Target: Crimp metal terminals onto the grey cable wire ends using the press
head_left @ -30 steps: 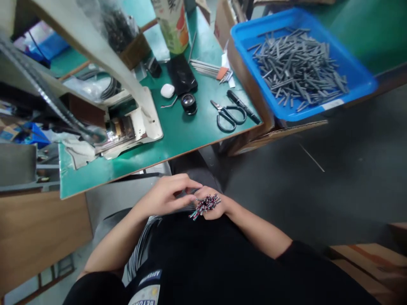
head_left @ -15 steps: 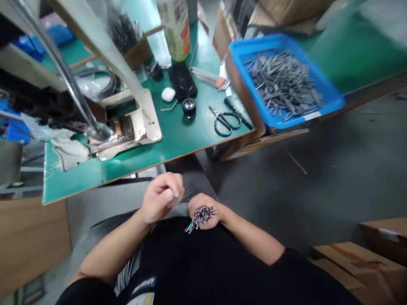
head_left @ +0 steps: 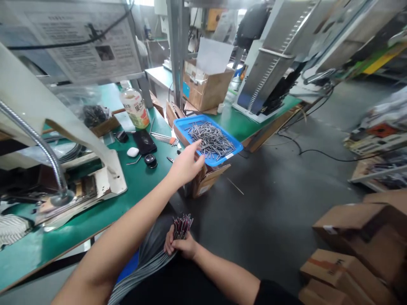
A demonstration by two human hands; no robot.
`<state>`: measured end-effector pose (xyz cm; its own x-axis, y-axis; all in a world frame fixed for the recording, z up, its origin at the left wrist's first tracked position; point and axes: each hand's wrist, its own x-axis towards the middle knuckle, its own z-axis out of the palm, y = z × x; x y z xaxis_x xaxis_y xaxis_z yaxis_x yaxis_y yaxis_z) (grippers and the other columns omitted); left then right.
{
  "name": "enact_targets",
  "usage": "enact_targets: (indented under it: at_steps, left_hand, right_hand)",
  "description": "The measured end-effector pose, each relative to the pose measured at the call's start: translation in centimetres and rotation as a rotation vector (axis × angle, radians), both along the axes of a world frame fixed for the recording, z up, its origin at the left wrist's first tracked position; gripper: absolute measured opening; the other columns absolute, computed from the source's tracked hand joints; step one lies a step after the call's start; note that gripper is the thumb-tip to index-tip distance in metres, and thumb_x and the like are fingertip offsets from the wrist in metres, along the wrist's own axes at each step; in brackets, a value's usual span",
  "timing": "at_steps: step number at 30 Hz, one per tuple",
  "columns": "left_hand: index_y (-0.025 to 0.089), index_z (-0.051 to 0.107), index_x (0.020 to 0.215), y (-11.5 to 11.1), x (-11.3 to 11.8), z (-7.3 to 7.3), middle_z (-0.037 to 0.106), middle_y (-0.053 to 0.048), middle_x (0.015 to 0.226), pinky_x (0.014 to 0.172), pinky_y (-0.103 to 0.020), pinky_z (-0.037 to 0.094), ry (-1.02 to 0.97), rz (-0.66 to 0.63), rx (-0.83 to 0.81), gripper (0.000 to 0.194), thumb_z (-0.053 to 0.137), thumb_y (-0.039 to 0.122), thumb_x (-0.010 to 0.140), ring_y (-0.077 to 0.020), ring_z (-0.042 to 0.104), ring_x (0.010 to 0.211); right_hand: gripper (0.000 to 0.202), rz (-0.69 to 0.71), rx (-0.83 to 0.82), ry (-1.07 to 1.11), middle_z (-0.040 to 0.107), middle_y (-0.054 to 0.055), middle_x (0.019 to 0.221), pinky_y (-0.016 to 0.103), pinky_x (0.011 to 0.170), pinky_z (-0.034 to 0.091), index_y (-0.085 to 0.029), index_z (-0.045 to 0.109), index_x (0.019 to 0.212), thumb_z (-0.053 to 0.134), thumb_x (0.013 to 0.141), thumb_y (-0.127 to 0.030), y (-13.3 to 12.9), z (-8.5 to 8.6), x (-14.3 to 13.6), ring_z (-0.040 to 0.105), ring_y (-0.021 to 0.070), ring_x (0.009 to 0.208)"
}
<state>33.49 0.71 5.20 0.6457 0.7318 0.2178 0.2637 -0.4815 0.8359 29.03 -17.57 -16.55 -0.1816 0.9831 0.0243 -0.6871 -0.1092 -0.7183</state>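
Note:
My left hand [head_left: 188, 164] reaches out to the near left edge of the blue tray [head_left: 235, 153], its thumb and forefinger apart and nothing visible between them. In the tray lies a heap of short grey tube-like pieces [head_left: 211, 137]. Low in front of my body, my right hand [head_left: 182, 245] is closed around a bundle of grey cables [head_left: 149, 267]. The cable ends, with thin dark, red and pale wires [head_left: 182, 224], point up out of my fist. The cables trail down to the left across my lap.
A white press-like machine [head_left: 111, 171] with a metal flexible arm [head_left: 41, 146] stands left on the green table [head_left: 140, 186]. Near it are a bottle [head_left: 135, 108], a black loupe-like item [head_left: 150, 161] and a white case [head_left: 132, 152]. Cardboard boxes [head_left: 337, 267] stand at lower right.
My left hand has moved from beside my right hand up and right to the tray, and its fingers have opened. The view has tilted up; the bundle in my right hand now points upward.

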Motion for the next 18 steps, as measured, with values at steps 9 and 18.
enact_targets:
  at_steps: [9, 18]
  left_hand:
    - [0.030, 0.047, 0.143, -17.1, -25.0, -12.4, 0.067, -0.012, 0.134, 0.097, -0.044, 0.055, 0.468, 0.007, -0.098, 0.084, 0.078, 0.057, 0.070, -0.0351, 0.067, 0.116]
    - [0.023, 0.066, 0.106, -21.2, -33.8, -10.9, 0.077, -0.006, 0.080, 0.064, -0.028, 0.052, 0.228, 0.509, 0.119, 0.063, 0.073, 0.071, 0.067, -0.0238, 0.075, 0.076]
  right_hand:
    - [0.024, 0.008, -0.026, -0.022, 0.057, -0.004, 0.062, 0.031, 0.068, 0.049, -0.022, 0.057, 0.086, 0.075, 0.086, -0.036, 1.2, 8.1, -0.1, 0.055, 0.0139, 0.059]
    - [0.046, 0.618, 0.591, -0.502, 0.069, 0.007, 0.095, 0.045, 0.083, 0.060, -0.031, 0.067, 0.101, 0.089, 0.060, -0.037, 7.3, 15.7, -9.2, 0.068, 0.0310, 0.098]
